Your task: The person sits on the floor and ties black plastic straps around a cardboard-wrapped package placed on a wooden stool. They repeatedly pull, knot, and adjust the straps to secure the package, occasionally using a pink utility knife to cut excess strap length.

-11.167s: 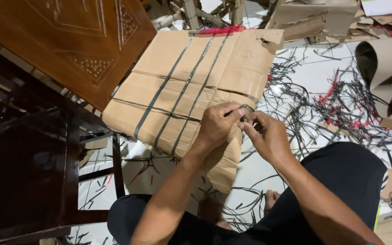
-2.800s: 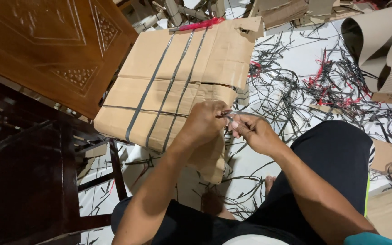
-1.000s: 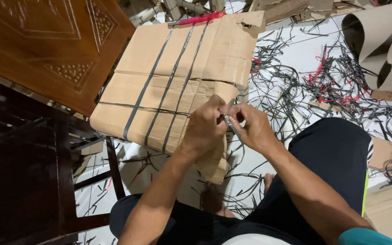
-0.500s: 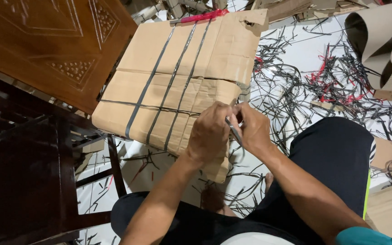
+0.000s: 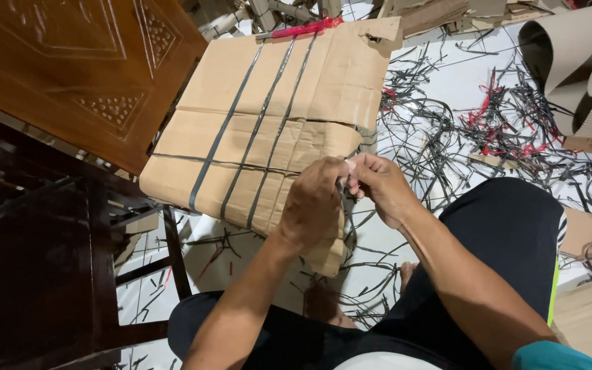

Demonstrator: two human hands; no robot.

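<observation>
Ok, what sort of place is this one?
Probably an informal packing spot on a home or workshop floor: a strapped cardboard bundle, cut strap scraps over the floor, a corrugated cardboard roll, carved wooden furniture.

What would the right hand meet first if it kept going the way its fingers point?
The right hand points left, and its fingers meet the left hand at once, at the dark strap on the cardboard bundle.

A carved brown wooden door panel (image 5: 63, 62) fills the far left, and a dark wooden chair frame (image 5: 42, 274) stands below it at the near left. The white floor (image 5: 447, 82) on the right is littered with loose black strap offcuts (image 5: 460, 130), some red ones (image 5: 495, 113) among them. A roll of corrugated cardboard (image 5: 580, 65) lies at the far right. Cardboard scraps (image 5: 440, 10) pile along the far edge.
</observation>
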